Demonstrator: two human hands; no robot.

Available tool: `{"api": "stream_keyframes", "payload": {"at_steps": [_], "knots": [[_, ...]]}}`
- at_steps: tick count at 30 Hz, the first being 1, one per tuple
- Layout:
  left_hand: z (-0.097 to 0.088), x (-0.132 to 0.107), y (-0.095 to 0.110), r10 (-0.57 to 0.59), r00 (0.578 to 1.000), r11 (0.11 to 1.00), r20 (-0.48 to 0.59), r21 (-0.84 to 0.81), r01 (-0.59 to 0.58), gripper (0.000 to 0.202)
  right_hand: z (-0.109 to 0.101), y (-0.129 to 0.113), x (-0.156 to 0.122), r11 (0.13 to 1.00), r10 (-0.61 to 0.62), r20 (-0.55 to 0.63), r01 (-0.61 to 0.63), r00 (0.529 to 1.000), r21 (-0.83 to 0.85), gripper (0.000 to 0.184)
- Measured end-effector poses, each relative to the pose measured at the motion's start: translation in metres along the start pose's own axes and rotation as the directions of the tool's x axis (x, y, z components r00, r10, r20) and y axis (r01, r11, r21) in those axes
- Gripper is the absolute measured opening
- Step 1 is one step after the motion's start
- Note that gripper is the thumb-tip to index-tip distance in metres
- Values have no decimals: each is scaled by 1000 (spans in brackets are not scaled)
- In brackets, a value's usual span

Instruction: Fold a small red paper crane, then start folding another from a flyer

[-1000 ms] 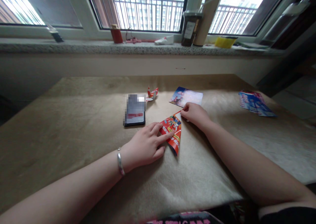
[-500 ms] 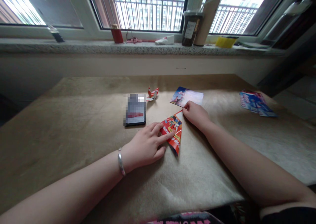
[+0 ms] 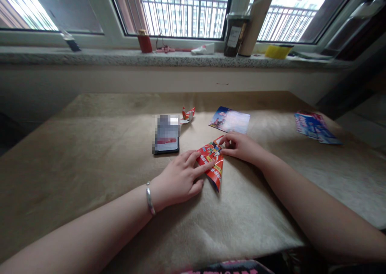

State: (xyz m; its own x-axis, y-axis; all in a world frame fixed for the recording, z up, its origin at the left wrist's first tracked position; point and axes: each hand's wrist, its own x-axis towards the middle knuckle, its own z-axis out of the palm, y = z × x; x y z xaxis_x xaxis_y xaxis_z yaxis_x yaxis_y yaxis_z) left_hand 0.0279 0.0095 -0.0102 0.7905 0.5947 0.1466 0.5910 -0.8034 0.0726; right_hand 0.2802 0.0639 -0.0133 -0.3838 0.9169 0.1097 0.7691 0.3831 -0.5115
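A red printed paper (image 3: 214,165), folded to a pointed shape, lies on the brown table (image 3: 90,145) in front of me. My left hand (image 3: 181,177) rests on its left side, index finger stretched across the paper and pressing it flat. My right hand (image 3: 241,145) sits at the paper's upper right edge, fingertips curled and pressing along the fold. A silver bracelet (image 3: 150,197) is on my left wrist.
A black phone (image 3: 166,135) lies just left of the paper. Behind it sits a small folded red paper piece (image 3: 187,114). A blue picture card (image 3: 230,120) lies behind my right hand; more blue printed sheets (image 3: 315,127) lie far right. Jars and clutter line the windowsill (image 3: 150,56).
My right hand slid down along the paper's right edge from the top corner toward the middle. My left hand stayed put on the paper.
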Motion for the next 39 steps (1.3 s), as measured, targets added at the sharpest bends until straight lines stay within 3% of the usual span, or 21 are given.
{"api": "stream_keyframes", "payload": {"at_steps": [5, 12, 18, 27, 32, 36, 39], "knots": [[1, 0, -1, -3, 1000, 1000, 5, -15, 3, 56, -2, -8, -2, 989, -151, 115, 149, 982, 25, 23], [-2, 0, 0, -6, 1000, 1000, 0, -28, 6, 55, -4, -8, -4, 964, -263, 121, 255, 957, 82, 22], [-3, 0, 0, -59, 998, 996, -15, -73, 58, 54, -7, 3, -3, 911, -399, 172, 368, 901, 186, 16], [-1, 1, -2, -54, 996, 992, -70, -117, 45, 51, -8, 9, -2, 865, -496, 78, 500, 865, -35, 9], [-4, 3, -3, 37, 997, 992, -75, -121, -46, 51, -10, 8, -2, 858, -509, 137, 513, 850, 5, 11], [-9, 5, -3, 242, 970, 956, -32, -161, -244, 52, -11, 4, -2, 852, -519, 136, 524, 844, -2, 11], [-11, 6, -1, 330, 944, 923, -4, -208, -324, 46, -11, 3, -1, 850, -524, 133, 526, 841, 26, 11]]}}
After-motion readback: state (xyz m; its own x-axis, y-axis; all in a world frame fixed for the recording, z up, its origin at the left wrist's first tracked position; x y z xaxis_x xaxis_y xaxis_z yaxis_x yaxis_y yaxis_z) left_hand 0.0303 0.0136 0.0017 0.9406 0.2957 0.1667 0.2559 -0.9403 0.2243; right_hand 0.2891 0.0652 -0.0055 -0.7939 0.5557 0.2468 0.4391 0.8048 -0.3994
